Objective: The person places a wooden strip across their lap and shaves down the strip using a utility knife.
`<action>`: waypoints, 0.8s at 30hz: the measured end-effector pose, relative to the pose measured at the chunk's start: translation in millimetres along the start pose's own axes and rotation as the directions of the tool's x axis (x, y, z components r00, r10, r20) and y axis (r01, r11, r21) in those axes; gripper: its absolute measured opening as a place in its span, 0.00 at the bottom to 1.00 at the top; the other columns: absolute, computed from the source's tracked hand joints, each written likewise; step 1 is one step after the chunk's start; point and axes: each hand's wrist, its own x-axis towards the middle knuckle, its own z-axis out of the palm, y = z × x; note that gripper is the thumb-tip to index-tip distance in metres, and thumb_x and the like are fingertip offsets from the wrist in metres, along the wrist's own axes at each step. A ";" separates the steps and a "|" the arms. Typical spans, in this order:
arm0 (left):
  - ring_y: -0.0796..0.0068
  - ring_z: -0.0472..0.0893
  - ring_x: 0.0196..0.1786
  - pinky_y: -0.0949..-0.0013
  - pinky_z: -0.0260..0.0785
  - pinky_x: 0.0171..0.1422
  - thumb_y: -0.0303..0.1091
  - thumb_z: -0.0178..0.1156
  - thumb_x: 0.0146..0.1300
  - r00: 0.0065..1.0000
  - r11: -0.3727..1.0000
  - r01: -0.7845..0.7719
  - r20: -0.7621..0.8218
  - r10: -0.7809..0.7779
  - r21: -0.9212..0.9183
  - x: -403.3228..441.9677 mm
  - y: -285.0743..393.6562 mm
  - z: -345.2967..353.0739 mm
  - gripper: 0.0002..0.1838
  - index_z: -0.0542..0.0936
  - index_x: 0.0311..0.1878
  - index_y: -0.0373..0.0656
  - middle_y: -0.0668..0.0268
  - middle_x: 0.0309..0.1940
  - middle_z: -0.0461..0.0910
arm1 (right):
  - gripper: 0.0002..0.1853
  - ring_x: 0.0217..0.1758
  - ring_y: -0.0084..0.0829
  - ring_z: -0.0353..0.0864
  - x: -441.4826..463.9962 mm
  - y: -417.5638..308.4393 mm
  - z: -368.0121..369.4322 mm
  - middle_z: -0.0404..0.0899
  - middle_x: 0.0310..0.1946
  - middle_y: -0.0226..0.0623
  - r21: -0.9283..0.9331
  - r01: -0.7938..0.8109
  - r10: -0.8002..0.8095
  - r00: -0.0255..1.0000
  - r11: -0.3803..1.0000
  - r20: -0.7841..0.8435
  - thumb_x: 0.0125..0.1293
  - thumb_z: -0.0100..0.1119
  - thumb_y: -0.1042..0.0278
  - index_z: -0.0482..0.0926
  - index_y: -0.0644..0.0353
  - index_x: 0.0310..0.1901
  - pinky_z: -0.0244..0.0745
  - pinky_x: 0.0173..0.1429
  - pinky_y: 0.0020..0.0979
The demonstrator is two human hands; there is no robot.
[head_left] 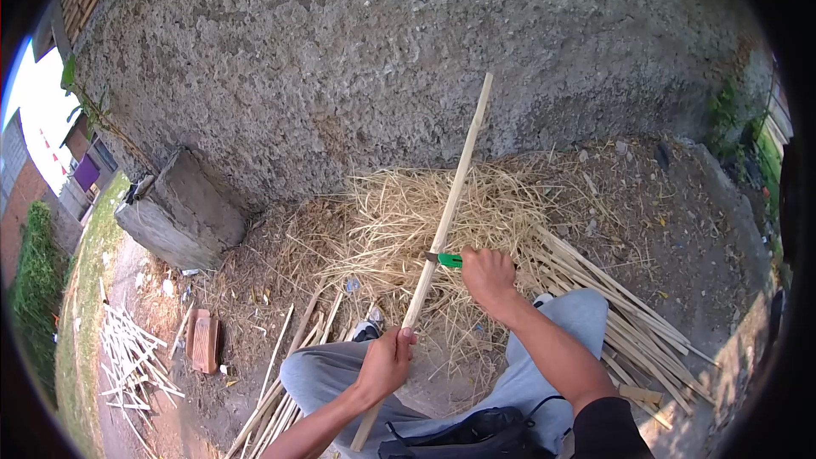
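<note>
Black sleeve (608,432) is seen nearest, behind R hand (490,277). Pale strip (460,178) is clenched in L hand (387,365), prob. for steadiness; green knife (450,261) is grasped in R, blade on strip, fingers clear. Slivers (395,212) are strewn beyond hands.

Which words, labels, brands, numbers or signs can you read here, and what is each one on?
No text can be read.
Green-handled knife in the right hand: too small to tell.
Long pale wooden strip in the left hand: no lettering shows.
Reddish brick: too small.
Distant purple panel: too blurred.
</note>
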 end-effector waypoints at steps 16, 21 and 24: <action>0.57 0.80 0.23 0.58 0.71 0.31 0.41 0.42 0.77 0.999 0.970 0.016 -0.041 -0.006 0.243 -7.1 -13.3 -7.3 0.21 0.76 0.36 0.34 0.56 0.19 0.77 | 0.05 0.24 0.38 0.86 17.8 3.9 58.5 0.84 0.23 0.45 -0.074 0.116 -0.117 0.993 0.991 -0.019 0.57 0.58 0.76 0.83 0.65 0.32 0.78 0.22 0.38; 0.59 0.78 0.21 0.58 0.70 0.30 0.41 0.42 0.77 0.992 0.991 0.118 0.036 -0.120 0.065 -0.4 -15.2 -3.6 0.21 0.75 0.34 0.35 0.58 0.18 0.75 | 0.05 0.23 0.38 0.85 20.3 5.2 62.9 0.83 0.22 0.44 -0.053 0.092 -0.089 0.995 0.994 0.056 0.57 0.58 0.76 0.83 0.65 0.30 0.78 0.21 0.38; 0.59 0.77 0.20 0.59 0.69 0.30 0.41 0.42 0.77 0.994 0.992 0.102 0.018 -0.104 0.079 -2.2 -10.6 1.1 0.21 0.75 0.34 0.35 0.59 0.17 0.75 | 0.04 0.22 0.35 0.84 18.9 7.7 64.7 0.82 0.20 0.43 -0.082 0.117 -0.119 0.993 0.990 -0.014 0.56 0.59 0.76 0.83 0.65 0.29 0.76 0.20 0.37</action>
